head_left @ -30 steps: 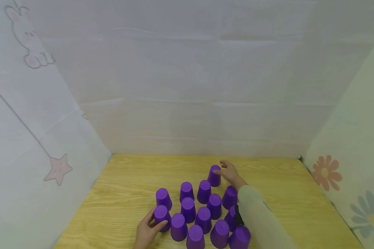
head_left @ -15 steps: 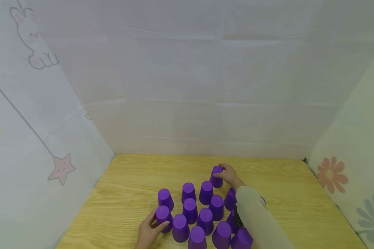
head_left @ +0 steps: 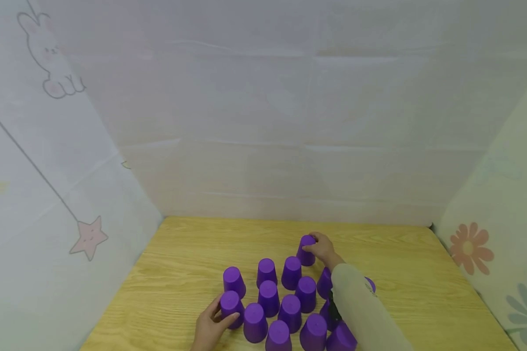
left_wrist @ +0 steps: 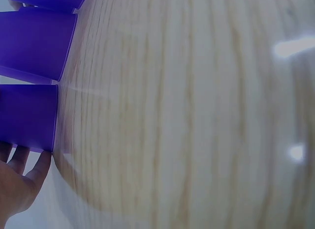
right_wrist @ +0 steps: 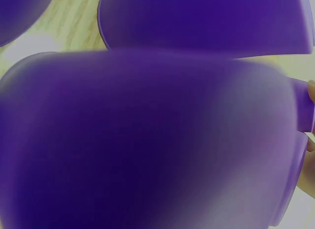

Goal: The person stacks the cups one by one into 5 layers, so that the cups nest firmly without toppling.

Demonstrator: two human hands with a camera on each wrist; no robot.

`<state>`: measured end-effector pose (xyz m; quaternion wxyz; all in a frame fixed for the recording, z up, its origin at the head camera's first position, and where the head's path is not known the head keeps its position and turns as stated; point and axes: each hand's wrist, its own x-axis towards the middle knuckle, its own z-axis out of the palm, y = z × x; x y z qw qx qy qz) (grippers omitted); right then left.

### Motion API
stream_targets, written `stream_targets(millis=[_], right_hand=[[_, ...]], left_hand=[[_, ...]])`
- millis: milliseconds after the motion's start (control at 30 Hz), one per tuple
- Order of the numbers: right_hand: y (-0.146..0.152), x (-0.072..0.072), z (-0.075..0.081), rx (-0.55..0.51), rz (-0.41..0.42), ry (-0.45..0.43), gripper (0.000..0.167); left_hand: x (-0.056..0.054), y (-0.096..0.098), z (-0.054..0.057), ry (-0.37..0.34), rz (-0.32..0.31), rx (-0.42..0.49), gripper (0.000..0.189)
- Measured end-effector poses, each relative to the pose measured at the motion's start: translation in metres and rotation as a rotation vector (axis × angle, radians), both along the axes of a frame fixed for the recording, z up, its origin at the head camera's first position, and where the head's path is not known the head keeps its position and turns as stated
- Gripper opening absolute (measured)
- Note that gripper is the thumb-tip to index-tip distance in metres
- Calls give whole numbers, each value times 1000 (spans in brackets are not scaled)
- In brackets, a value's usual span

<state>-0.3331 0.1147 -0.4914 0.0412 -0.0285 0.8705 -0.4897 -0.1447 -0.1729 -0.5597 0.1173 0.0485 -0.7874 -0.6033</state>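
Several purple cups stand upside down in slanting rows on the wooden table (head_left: 184, 263). At the near left of the group, my left hand (head_left: 207, 327) holds one purple cup (head_left: 231, 303), thumb on its near side and fingers behind. In the left wrist view, the fingers (left_wrist: 40, 171) lie against that cup's side, close to its rim. My right hand (head_left: 325, 249) reaches over the group and grips the farthest cup (head_left: 306, 252) with thumb and fingers. The right wrist view is mostly filled by a blurred nearby cup (right_wrist: 138, 140); part of the right hand (right_wrist: 307, 172) shows at its edge.
The right sleeve (head_left: 364, 302) and a black wrist strap (head_left: 334, 309) cover part of the cups on the right. One cup (head_left: 370, 283) peeks out beyond the sleeve. A pale back wall (head_left: 263, 122) and two printed side walls enclose the table.
The right hand's raised fingers have come down and now grip the farthest cup. My left hand keeps its hold. The whole head view has shifted slightly.
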Motion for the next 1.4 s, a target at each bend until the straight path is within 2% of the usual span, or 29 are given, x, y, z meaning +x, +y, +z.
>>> stream_targets(millis=[400,767,1067,1200,1267,1400], right_hand=[[3,-4,-2,-20,-44,47,53],[6,-18,-6,-24,-39,25,54],[4,-23,2,33,-21,6,55],[6,-32,-5,33,-22,9,55],[9,-40,-16,20,-5,40,56],[8,-41,-16,5,4,21,57]], left_hand=[[0,-2,-1,-35,-24,16,65],[0,-1,-3,-60,-37,15,67],[0,-2,1,-54,-31,34,66],[0,-3,1,-61,-27,28,66],[0,-2,1,-74,-23,28,67],[0,0,0,-88,-20,29,67]])
